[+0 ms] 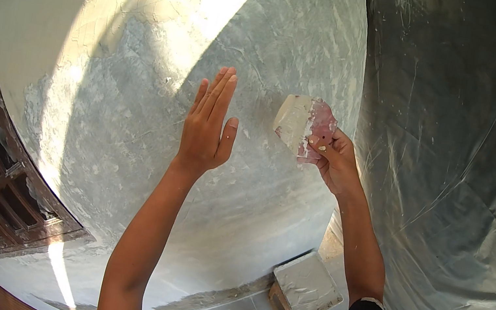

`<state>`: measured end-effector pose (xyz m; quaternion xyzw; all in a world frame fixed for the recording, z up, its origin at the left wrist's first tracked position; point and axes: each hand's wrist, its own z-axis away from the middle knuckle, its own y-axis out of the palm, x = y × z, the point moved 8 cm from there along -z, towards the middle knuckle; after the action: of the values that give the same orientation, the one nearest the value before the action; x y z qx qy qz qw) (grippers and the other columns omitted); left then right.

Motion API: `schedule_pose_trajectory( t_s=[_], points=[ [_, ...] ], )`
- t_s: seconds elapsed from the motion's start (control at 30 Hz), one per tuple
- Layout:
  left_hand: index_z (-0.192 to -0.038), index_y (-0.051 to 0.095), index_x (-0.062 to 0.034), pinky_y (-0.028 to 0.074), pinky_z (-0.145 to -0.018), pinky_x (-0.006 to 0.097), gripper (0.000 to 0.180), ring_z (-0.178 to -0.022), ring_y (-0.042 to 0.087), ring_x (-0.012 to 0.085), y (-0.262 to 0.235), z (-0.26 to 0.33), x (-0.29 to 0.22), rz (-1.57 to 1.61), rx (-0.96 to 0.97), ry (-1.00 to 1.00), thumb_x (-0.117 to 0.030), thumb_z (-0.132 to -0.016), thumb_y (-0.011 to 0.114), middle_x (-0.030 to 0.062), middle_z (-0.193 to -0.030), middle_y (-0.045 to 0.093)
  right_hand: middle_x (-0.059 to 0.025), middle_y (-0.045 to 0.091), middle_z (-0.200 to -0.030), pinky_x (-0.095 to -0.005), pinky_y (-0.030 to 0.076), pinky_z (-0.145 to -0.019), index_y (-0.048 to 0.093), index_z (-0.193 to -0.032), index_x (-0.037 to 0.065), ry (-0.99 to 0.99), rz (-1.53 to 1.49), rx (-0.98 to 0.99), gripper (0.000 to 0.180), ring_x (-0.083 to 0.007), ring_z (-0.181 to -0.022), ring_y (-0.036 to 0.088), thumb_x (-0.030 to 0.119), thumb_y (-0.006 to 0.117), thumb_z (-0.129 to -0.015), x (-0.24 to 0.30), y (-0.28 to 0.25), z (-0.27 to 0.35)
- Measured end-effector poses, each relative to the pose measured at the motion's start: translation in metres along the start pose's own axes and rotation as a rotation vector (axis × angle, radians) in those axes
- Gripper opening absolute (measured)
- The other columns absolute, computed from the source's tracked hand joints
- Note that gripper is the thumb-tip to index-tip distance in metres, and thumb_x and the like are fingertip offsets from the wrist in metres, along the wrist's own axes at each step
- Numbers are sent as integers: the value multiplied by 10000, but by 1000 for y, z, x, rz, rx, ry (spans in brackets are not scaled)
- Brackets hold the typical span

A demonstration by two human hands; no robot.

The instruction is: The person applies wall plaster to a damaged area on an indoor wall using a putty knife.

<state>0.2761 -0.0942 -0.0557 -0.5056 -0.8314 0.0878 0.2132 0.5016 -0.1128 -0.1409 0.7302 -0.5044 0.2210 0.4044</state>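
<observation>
My left hand (206,122) is raised in front of the grey plastered wall (267,45), fingers stretched out and thumb apart, holding nothing. Whether its palm touches the wall I cannot tell. To its right, my right hand (338,161) grips a flat, reddish-pink scraper (322,120) by its edge, thumb on the near face. Pale, wet-looking putty (294,121) coats the left part of this scraper. The scraper is at or close to the wall; exact contact cannot be made out.
A square hawk or board (308,285) spread with pale putty sits on the floor below, beside a yellowish frame (282,306). Dark plastic sheeting (456,178) hangs at the right. A brown wooden window grille (6,172) is set in the wall at left. Sunlight stripes the upper left wall.
</observation>
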Motion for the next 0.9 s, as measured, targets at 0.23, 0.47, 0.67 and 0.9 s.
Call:
schedule_pose_trajectory(
  t_s=[0.23, 0.47, 0.67, 0.9],
  points=[
    [-1505, 327, -19, 180, -1211, 510, 550, -1455, 334, 326, -54, -52, 32, -81, -74, 105, -169, -976, 343, 176, -1532, 402, -100, 703, -982, -329, 636, -756, 640, -1109, -16, -262, 192, -86, 197, -169, -841, 710, 15, 655, -914, 58, 67, -54],
    [-1470, 380, -14, 237, -1197, 499, 526, -1440, 364, 310, -84, -83, 68, -211, -148, 211, -197, -977, 404, 169, -1500, 448, -64, 641, -857, -311, 607, -742, 692, -1034, -30, -888, 829, -258, 168, -156, -784, 649, 33, 666, -880, 128, 131, -107],
    [-1463, 381, 7, 233, -1202, 482, 543, -1443, 361, 308, -82, -87, 85, -271, -122, 214, -181, -955, 411, 170, -1507, 440, -80, 623, -876, -365, 541, -734, 709, -1080, 15, -1351, 1406, -292, 247, -233, -837, 600, 57, 699, -837, 144, 178, -129],
    [-1489, 353, -20, 209, -1204, 497, 552, -1456, 333, 321, -80, -85, 92, -274, -130, 182, -191, -965, 348, 168, -1541, 393, -31, 656, -939, -335, 562, -738, 689, -1178, 47, -1369, 1652, -283, 324, -213, -939, 591, 88, 676, -856, 120, 188, -164]
  ],
)
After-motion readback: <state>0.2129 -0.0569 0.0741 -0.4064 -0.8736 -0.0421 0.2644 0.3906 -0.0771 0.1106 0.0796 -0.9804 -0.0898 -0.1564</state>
